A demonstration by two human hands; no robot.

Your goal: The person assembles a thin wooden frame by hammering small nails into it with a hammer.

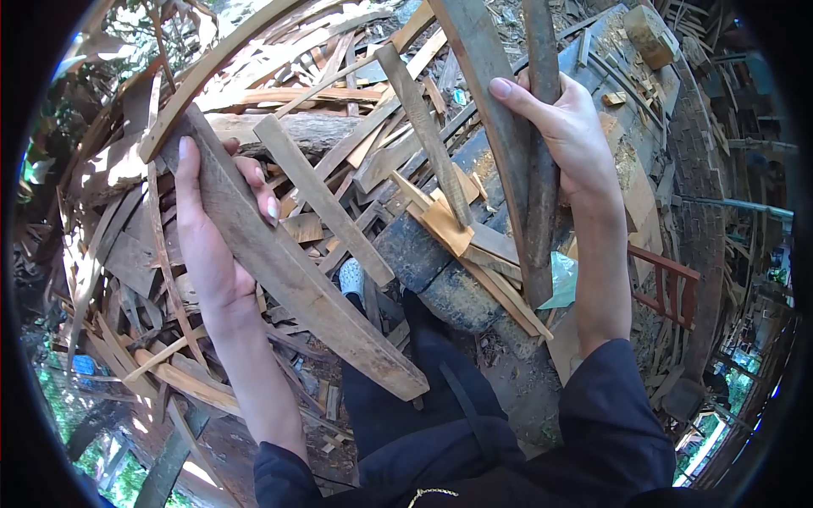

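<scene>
My left hand (pixel 216 254) is closed round a long, weathered wooden plank (pixel 296 271), thumb on the near face and fingertips showing past its far edge. The plank slants down to the right, its lower end over my lap. A thin, lighter wooden strip (pixel 224 72) crosses the plank's upper end, just above my left thumb. My right hand (pixel 572 131) grips a wide grey board (pixel 487 93) together with a dark, rounded stick (pixel 542 178). Both stand nearly upright, side by side, with my thumb across the board's face. Their lower ends come together near a pale green plastic scrap (pixel 561 284).
Loose wooden offcuts lie heaped ahead and to the left, including a flat slat (pixel 326 199) and a narrow stick (pixel 428 135). A dark, sawdust-covered block (pixel 457 292) sits in the middle. At right are a red-brown wooden frame (pixel 665 284) and a wood chunk (pixel 650 38).
</scene>
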